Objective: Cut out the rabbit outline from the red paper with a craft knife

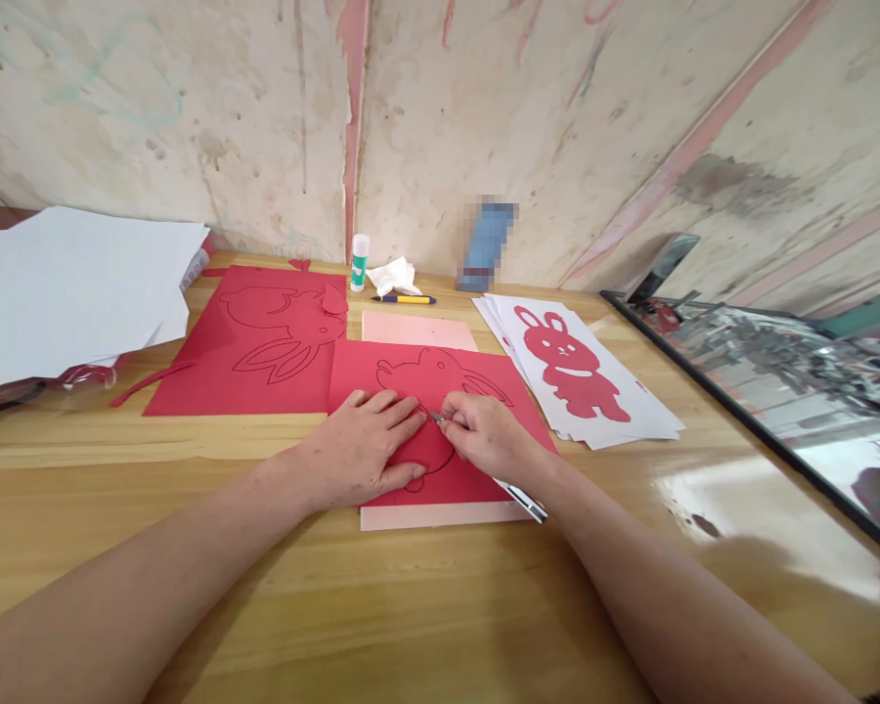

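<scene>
The right hand (486,427) is wrapped around a slim cutting knife (526,500); the small blade is pointed toward the left hand, and the handle end is seen below the right wrist. The left hand (371,440) is laid palm down, fingers extended and slightly spread, with nothing gripped. By it the front red sheet (431,450) is pressed; this sheet lies beneath both hands and is marked with a black rabbit outline. The blade tip is placed at the sheet just beyond the left fingertips; whether the paper is pierced cannot be told.

Under the sheet a pale pink board (418,330) is noted, exposed beyond the hands and on their near side. To the left of the left hand, a second red sheet (191,386) is found, similarly outlined. Farther left, white papers (80,293) are piled.

Beyond the hands, a glue stick (359,264) is stood upright, with a crumpled tissue (396,277) and a yellow-and-dark pen (405,299) beside it. To the right of the right hand, a red rabbit cutout (568,357) is laid on white sheets (641,416).
</scene>
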`<state>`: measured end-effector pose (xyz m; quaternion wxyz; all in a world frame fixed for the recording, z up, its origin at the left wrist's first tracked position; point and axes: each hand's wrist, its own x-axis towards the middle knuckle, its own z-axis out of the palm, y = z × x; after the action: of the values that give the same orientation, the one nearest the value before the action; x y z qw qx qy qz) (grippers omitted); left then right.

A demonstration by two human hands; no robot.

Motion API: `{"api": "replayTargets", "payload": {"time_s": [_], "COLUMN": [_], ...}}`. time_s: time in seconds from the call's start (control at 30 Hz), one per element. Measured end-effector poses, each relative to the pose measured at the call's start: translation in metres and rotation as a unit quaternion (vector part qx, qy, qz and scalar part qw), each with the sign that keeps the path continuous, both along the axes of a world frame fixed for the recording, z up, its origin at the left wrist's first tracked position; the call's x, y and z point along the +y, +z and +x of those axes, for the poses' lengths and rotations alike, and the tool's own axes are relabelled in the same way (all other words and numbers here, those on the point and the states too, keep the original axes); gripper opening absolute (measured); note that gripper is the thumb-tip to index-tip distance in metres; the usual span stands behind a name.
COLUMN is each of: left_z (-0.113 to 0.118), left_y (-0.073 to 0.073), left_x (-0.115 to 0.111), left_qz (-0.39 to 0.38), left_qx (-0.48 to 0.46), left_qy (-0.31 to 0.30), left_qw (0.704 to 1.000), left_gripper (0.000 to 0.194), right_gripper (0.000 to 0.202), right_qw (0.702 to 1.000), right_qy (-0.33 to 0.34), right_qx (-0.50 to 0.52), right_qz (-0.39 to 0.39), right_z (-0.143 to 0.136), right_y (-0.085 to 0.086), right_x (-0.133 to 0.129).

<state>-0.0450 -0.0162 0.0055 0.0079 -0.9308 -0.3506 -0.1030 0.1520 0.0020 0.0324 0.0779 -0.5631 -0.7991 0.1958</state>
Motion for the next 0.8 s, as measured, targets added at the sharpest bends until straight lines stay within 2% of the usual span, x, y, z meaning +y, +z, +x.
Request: {"api": "replayTargets", "payload": {"time_s": [0.8], "left_z": [0.0], "left_y": [-0.0007], "left_x": [0.0004], "left_qz": [0.001], "left_qx": [-0.011], "left_qy": [-0.002], "left_qw": [1.0], "left_gripper": [0.054], "right_gripper": [0.008], "right_qw": [0.997], "right_qy": [0.021], "right_qx": [-0.074], "right_qz": [0.017], "right_z": [-0.0038], "right_y": [-0.0003], "right_x": [0.0016]}}
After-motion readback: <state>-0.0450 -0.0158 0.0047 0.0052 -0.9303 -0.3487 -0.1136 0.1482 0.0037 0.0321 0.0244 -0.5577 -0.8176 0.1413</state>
